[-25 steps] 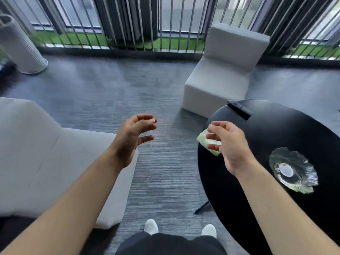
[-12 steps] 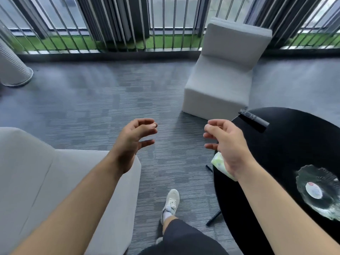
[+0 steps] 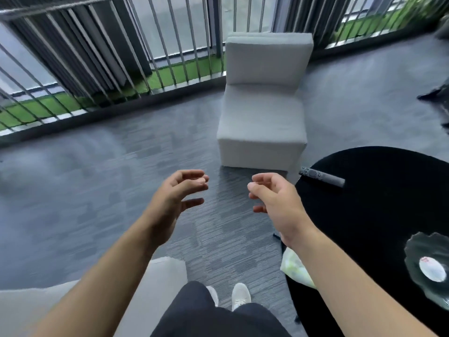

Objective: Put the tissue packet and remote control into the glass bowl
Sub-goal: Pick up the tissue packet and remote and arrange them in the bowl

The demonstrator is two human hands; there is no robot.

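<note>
**Both hands empty, packet lying under the right forearm**

Two hands are being held out in front of the body, over the carpet and left of the surface (image 3: 379,215). The left hand (image 3: 173,200) is being held with its grip loosely curled and apart, nothing in it. The right hand (image 3: 274,203) is likewise being held with fingers half bent and apart, and nothing is being gripped by it.

The relation that matters: the packet (image 3: 295,268) is lying at the near left edge of the surface, behind and below the right hand, partly hidden by the right forearm. It is being passed over, so the grip would probably need to be drawn back toward the body and lowered to reach it. Its long axis cannot be judged, since only part is showing.

The remote (image 3: 322,177) is lying at the far left edge of the surface, just to the right of the right hand. Its long axis is running left to right, tilting slightly down toward the right. The bowl (image 3: 413,261) is sitting at the right of the surface, well apart from both things, with a white label showing in its middle. The right hand is the nearer to all three; the left is being kept well away.

Counted: one packet, one remote, one bowl, two hands. Neither thing is in the bowl yet.
</note>
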